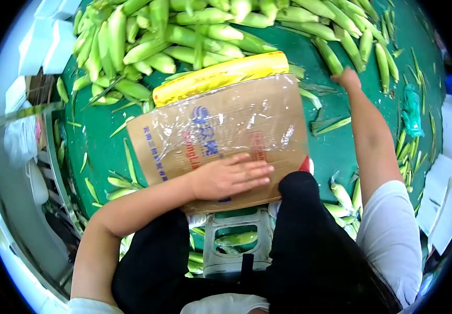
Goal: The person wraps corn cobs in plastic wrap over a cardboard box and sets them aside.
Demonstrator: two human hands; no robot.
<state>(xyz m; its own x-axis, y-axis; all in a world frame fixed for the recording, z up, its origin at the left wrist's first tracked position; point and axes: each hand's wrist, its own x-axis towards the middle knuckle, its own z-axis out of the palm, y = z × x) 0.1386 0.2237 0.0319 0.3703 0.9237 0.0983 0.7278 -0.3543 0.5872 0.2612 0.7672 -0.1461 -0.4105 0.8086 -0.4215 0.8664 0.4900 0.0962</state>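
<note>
My left hand lies flat, fingers stretched, on a brown cardboard sheet with printed text and a shiny clear plastic layer. The sheet rests across my knees. Along its far edge lies a yellow roll. My right hand reaches forward to the right, at the lower ends of green corn cobs; its thumb points left and its other fingers are mostly hidden, so its grip is unclear.
A large heap of husked-green corn covers the far side of the green floor. A teal plastic bag lies at right. Wrapped cobs are beside my right knee. A stool stands between my legs; white boxes are far left.
</note>
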